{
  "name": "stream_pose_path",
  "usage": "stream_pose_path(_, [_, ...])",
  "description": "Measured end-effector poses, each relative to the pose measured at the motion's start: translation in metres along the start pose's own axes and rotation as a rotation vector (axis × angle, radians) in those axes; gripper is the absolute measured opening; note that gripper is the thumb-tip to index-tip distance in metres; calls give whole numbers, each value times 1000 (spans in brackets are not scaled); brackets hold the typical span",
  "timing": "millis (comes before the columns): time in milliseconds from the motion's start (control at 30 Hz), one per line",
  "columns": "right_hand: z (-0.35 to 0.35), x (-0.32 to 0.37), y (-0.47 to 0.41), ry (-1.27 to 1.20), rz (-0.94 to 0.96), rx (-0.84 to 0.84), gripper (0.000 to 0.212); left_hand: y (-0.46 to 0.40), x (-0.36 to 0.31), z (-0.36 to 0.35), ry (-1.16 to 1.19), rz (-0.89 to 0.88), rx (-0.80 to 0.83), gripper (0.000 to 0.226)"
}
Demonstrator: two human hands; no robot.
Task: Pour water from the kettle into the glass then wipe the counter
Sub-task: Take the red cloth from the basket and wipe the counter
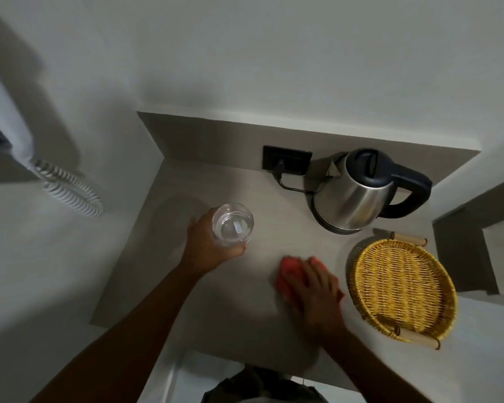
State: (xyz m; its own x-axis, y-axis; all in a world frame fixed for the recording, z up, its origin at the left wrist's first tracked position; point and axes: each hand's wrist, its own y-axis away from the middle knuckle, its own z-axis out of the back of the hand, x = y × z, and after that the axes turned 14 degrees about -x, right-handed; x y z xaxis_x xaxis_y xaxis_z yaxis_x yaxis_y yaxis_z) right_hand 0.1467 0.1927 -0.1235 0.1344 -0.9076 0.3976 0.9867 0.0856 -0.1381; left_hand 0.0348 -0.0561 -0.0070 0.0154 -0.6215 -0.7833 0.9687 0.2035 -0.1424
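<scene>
A steel kettle (358, 193) with a black lid and handle stands on its base at the back right of the grey counter (186, 301). My left hand (207, 245) grips a clear glass (232, 223) with water in it, held over the counter's left part. My right hand (314, 289) lies flat on a red-orange cloth (288, 271), pressing it onto the counter in front of the kettle. Most of the cloth is hidden under my fingers.
A round yellow wicker tray (402, 289) with wooden handles sits at the right. A black wall socket (287, 158) with the kettle's plug is behind the counter. A white wall phone with coiled cord (70, 190) hangs at the left. White walls enclose the counter.
</scene>
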Motion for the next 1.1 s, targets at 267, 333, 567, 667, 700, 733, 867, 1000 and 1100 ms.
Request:
stream_pose_path(267, [-37,77,-81,-58,265,54,53,14,-2,4,80,33,-16,74])
stream_pose_path(333, [-32,69,-116,-6,132,42,60,15,-3,4,85,35,-23,74])
stream_pose_path(567, [-3,-1,-77,103,-68,-69,51,13,4,-24,31,28,51,75])
stream_pose_path(667, [0,-12,-39,131,-99,-76,54,15,3,-44,69,21,80,77])
stream_pose_path(700, [0,-12,-34,139,-106,-74,55,16,2,-49,82,4,85,76])
stream_pose_path(733, [1,-12,-32,145,-112,-74,54,17,0,-54,86,-21,87,76])
stream_pose_path(867, [6,-5,-36,154,-136,-64,53,19,6,-68,54,-82,89,84])
stream_pose_path(1000, [10,2,-41,168,-153,-29,53,19,20,-75,51,-73,112,82])
stream_pose_path(1100, [13,4,-46,186,-158,-12,51,20,25,-77,61,-78,109,83])
